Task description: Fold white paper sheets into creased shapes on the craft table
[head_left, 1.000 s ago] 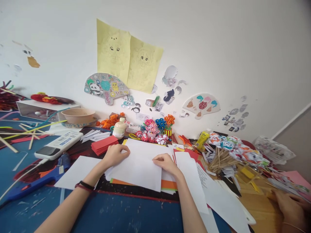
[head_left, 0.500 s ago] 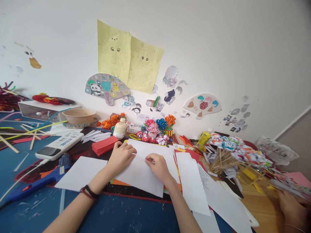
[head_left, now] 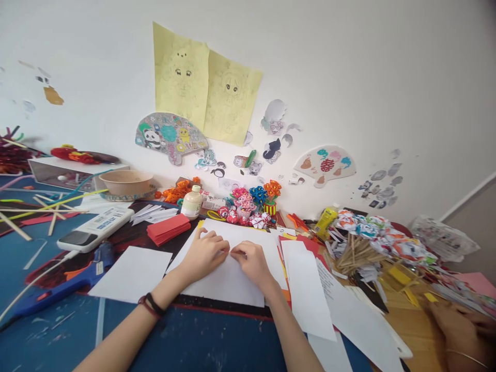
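Note:
A white sheet of paper [head_left: 236, 289] lies on top of a stack of sheets in front of me. My left hand [head_left: 207, 253] rests over its left part, fingers bent and closed on the paper, with the index finger raised a little. Almost touching it, my right hand [head_left: 251, 261] has thumb and fingertips pinched together at the sheet. The exact spot under the fingertips is hidden. To the left is another white sheet [head_left: 129, 274], and behind it sits a stack of red paper pieces [head_left: 168, 230].
A blue glue gun [head_left: 91, 279], a white power strip [head_left: 95, 230] and wooden sticks lie left. Behind stand a glue bottle [head_left: 191, 202] and pipe-cleaner flowers [head_left: 244, 201]. White papers [head_left: 308, 289] spread right, near another person's hand [head_left: 461, 325].
My left hand has moved right, bringing both hands' fingertips close together. The top white sheet has turned slightly, covering the orange edge that showed at its lower left.

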Available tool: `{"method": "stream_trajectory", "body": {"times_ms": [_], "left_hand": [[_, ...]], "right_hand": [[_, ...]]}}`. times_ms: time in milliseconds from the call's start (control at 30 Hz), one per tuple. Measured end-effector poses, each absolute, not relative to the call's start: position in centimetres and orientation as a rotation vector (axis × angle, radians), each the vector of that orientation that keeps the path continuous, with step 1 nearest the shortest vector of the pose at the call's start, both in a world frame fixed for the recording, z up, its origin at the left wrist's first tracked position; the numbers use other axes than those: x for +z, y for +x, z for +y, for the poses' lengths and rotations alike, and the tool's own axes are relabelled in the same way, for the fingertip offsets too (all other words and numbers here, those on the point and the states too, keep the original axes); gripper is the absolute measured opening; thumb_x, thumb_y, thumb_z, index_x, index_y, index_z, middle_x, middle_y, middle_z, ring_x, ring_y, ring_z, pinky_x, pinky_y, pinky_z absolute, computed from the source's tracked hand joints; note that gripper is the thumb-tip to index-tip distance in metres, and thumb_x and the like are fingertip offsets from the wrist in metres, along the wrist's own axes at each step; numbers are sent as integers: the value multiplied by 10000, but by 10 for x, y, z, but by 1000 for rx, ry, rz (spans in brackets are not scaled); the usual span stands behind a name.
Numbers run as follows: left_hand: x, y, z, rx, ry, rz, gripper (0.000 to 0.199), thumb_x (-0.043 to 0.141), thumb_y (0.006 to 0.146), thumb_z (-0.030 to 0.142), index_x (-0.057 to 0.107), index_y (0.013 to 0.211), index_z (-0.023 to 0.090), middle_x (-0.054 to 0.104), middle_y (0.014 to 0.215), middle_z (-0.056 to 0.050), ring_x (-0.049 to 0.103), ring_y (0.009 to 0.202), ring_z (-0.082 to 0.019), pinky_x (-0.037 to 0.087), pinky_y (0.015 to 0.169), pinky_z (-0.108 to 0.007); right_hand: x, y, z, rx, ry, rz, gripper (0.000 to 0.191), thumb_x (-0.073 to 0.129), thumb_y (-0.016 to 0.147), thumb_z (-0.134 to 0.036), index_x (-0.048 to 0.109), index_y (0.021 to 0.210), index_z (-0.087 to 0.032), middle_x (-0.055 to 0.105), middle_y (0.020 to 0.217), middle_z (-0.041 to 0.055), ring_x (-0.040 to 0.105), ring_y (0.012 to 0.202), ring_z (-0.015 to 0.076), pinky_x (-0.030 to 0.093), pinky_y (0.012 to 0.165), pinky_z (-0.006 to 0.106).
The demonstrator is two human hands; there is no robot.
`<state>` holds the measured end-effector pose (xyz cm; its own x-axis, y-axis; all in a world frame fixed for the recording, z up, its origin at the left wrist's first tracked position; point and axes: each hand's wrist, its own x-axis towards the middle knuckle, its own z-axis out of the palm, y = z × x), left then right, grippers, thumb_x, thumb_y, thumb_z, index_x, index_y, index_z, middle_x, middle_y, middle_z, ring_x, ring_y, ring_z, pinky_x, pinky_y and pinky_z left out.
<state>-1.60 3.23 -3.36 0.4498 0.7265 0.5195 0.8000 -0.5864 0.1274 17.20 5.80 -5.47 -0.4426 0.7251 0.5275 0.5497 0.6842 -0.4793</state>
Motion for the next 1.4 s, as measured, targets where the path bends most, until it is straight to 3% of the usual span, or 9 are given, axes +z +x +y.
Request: {"method": "stream_trajectory", "body": {"times_ms": [500,700,933,1033,1400], "left_hand": [[-42,-69,59,-712,-2527,-1453,187,436,900,267,609,835,239,665,789,10,560,803,-187,257,840,-379],[-42,-80,61,-717,-2387,-1533,207,423,891,198,597,779,200,655,754,-34,557,781,-209,272,822,-400],[-38,-36,43,-733,-2380,-1447,178,420,924,247,592,888,217,664,853,-37,558,863,-214,285,873,-414],[-45,-16,37,-663,-2457,-1332,161,476,906,250,595,814,195,662,797,-46,566,853,-220,256,943,-447],[-49,-11,34,-674,-2591,-1293,202,441,885,144,595,765,195,646,737,-28,563,745,-183,300,865,-399]], "right_hand": [[-69,194,77,386,-1085,-2067,127,621,751,-107,705,747,-202,695,736,15,616,646,155,438,622,244],[-68,200,76,363,-1128,-2045,143,598,754,-99,700,731,-197,692,742,29,607,655,167,433,615,254],[-65,183,68,435,-1043,-2078,143,586,777,-123,703,810,-198,702,807,19,637,745,153,469,710,232],[-64,177,66,485,-1007,-2096,140,583,777,-127,703,817,-188,703,806,24,635,742,152,471,718,233],[-51,171,51,453,-991,-2247,144,543,786,-141,667,788,-215,675,758,-12,582,693,140,419,664,215]]}}
